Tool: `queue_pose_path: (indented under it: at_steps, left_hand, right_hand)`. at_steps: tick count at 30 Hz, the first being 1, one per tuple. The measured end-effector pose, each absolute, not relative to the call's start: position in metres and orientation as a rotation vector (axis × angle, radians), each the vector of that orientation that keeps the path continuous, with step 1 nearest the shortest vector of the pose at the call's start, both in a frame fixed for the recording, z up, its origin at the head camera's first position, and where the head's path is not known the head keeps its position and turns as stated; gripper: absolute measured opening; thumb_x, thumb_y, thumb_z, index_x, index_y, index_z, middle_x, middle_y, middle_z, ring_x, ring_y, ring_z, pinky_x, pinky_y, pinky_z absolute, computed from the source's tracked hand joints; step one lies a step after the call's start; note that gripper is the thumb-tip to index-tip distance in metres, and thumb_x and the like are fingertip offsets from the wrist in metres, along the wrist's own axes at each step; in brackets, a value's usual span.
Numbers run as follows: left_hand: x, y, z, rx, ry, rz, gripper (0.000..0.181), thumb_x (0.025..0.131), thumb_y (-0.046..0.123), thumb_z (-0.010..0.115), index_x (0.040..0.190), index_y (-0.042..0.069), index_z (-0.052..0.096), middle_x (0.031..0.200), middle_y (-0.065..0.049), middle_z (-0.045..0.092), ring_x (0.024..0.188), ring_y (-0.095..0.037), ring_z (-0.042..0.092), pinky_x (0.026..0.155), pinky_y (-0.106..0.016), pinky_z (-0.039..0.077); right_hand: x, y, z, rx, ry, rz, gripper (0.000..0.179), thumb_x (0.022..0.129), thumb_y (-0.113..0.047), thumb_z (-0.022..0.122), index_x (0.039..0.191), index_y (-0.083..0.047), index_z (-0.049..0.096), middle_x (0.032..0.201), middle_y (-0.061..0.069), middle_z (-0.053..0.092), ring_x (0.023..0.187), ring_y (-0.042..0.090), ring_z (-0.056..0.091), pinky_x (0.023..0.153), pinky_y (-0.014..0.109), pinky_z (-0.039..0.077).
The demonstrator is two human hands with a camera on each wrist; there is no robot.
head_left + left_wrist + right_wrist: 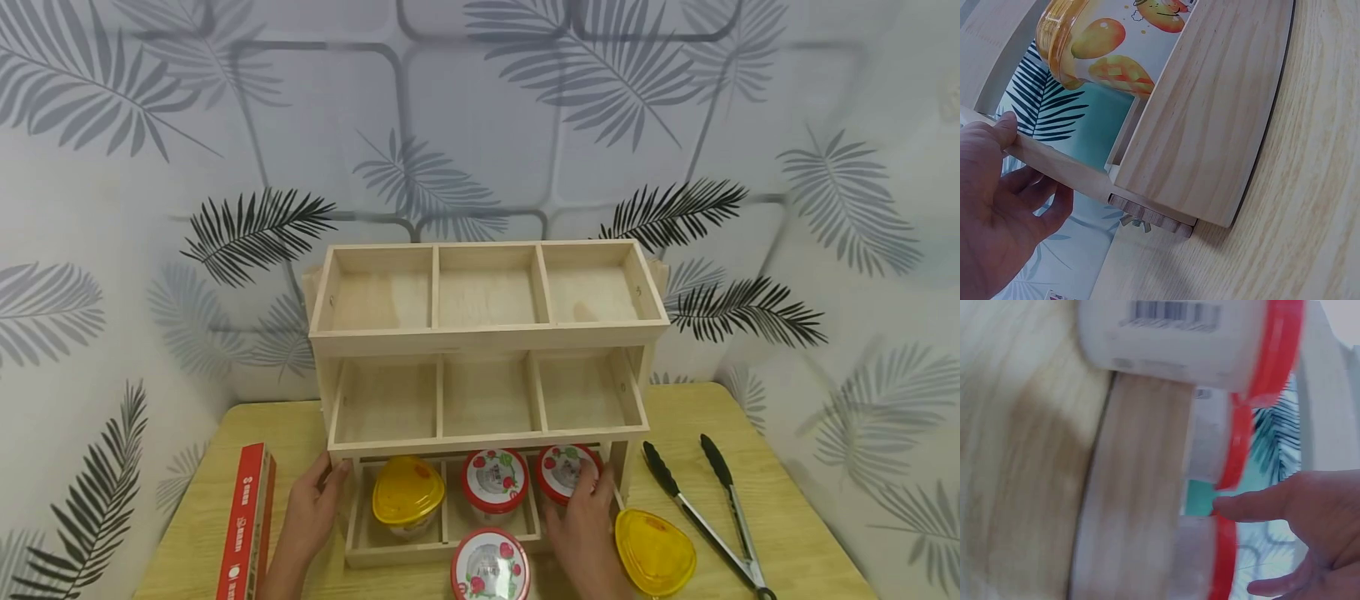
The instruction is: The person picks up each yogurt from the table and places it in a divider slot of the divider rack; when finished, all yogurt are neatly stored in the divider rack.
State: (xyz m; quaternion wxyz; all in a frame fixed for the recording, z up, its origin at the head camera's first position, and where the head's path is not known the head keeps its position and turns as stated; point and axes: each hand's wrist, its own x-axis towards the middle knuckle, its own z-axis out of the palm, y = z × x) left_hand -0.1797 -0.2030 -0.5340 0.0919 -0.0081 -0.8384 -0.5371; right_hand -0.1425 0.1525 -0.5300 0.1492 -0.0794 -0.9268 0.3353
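Note:
A tiered wooden rack point(480, 341) has three stacked trays with compartments. My left hand point(311, 500) pinches the side wall of its lowest tray, thumb on the upper edge and fingers outside, as the left wrist view point(997, 200) shows. Nearby in the left compartment stands a yellow-lidded cup point(408, 492) with mango pictures. My right hand point(588, 533) spans the red-lidded cup point(558, 473) in the right compartment, its thumb point(1250, 505) at the lid's rim; the other fingers are partly hidden. Another red-lidded cup point(495, 479) occupies the middle compartment.
A third red-lidded cup point(490, 567) stands in front of the rack. A yellow lid point(655, 552) is right of my right hand. Black-handled tongs point(712, 525) lie farther right, and a long red box point(246, 525) lies left on the wooden table point(810, 550).

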Motion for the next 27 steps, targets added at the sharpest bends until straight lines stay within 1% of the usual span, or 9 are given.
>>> queue_pose_path:
  at_steps: [6,9,11,14,16,20,22,25,27]
  left_hand:
    - [-0.179,-0.202,-0.534,-0.014,-2.498,-1.61,0.053,0.107,0.031,0.049,0.153,0.005,0.04,0.155,-0.019,0.038,0.139,-0.038,0.041,0.108,-0.048,0.044]
    - [-0.179,-0.202,-0.534,-0.022,-2.493,-1.607,0.053,0.107,0.031,0.049,0.152,0.006,0.041,0.154,-0.02,0.039,0.138,-0.038,0.043,0.107,-0.047,0.045]
    - [-0.178,-0.202,-0.535,-0.034,-2.485,-1.598,0.053,0.107,0.031,0.049,0.152,0.005,0.041,0.153,-0.021,0.041,0.136,-0.038,0.045,0.106,-0.047,0.045]
    - [-0.177,-0.201,-0.534,-0.042,-2.478,-1.585,0.052,0.107,0.029,0.049,0.152,0.003,0.041,0.152,-0.023,0.041,0.135,-0.039,0.045,0.105,-0.048,0.045]
    - [-0.177,-0.201,-0.533,-0.042,-2.47,-1.592,0.052,0.107,0.028,0.049,0.152,0.003,0.04,0.152,-0.024,0.041,0.135,-0.04,0.045,0.105,-0.049,0.045]
    - [-0.177,-0.201,-0.533,-0.025,-2.472,-1.606,0.053,0.107,0.028,0.049,0.153,0.003,0.038,0.152,-0.024,0.04,0.136,-0.04,0.044,0.106,-0.049,0.045]
    - [-0.177,-0.202,-0.533,-0.018,-2.476,-1.604,0.053,0.107,0.029,0.049,0.153,0.004,0.038,0.153,-0.023,0.039,0.136,-0.04,0.044,0.106,-0.048,0.045]
    - [-0.176,-0.204,-0.534,-0.006,-2.489,-1.601,0.054,0.107,0.031,0.048,0.153,0.005,0.039,0.155,-0.021,0.038,0.137,-0.039,0.044,0.106,-0.048,0.045]
    - [-0.176,-0.205,-0.535,-0.01,-2.488,-1.604,0.054,0.107,0.031,0.048,0.153,0.006,0.038,0.155,-0.02,0.038,0.137,-0.039,0.044,0.106,-0.047,0.045]
  right_hand:
    - [-0.128,0.154,-0.508,-0.186,-2.763,0.984,0.09,0.082,-0.01,0.081,0.146,0.013,0.022,0.149,0.046,0.008,0.12,0.064,0.044,0.094,0.065,0.05]
    - [-0.119,0.155,-0.495,-0.184,-2.822,0.963,0.089,0.083,-0.014,0.081,0.147,0.012,0.025,0.151,0.043,0.01,0.121,0.061,0.046,0.092,0.064,0.052]
    - [-0.114,0.155,-0.487,-0.187,-2.865,0.925,0.086,0.084,-0.019,0.081,0.146,0.009,0.029,0.152,0.04,0.014,0.117,0.058,0.051,0.085,0.062,0.056]
    - [-0.104,0.157,-0.477,-0.176,-2.914,0.881,0.08,0.085,-0.025,0.08,0.144,0.006,0.035,0.151,0.037,0.024,0.107,0.051,0.059,0.076,0.058,0.06]
    - [-0.098,0.158,-0.471,-0.158,-2.935,0.872,0.075,0.086,-0.028,0.079,0.142,0.002,0.039,0.148,0.035,0.032,0.102,0.048,0.062,0.073,0.057,0.06]
    - [-0.087,0.161,-0.464,-0.084,-2.951,0.916,0.065,0.086,-0.028,0.079,0.138,-0.003,0.047,0.138,0.03,0.047,0.104,0.042,0.063,0.081,0.056,0.059]
    - [-0.081,0.162,-0.461,-0.057,-2.965,0.984,0.06,0.086,-0.027,0.079,0.135,-0.007,0.051,0.133,0.023,0.054,0.104,0.036,0.063,0.084,0.053,0.059]
    - [-0.072,0.165,-0.46,0.01,-2.98,1.149,0.055,0.086,-0.031,0.079,0.131,-0.009,0.056,0.128,0.015,0.061,0.104,0.032,0.064,0.086,0.051,0.058]
    - [-0.07,0.173,-0.471,0.05,-3.017,1.365,0.055,0.088,-0.035,0.077,0.133,-0.009,0.056,0.129,0.012,0.061,0.108,0.033,0.063,0.09,0.054,0.056]
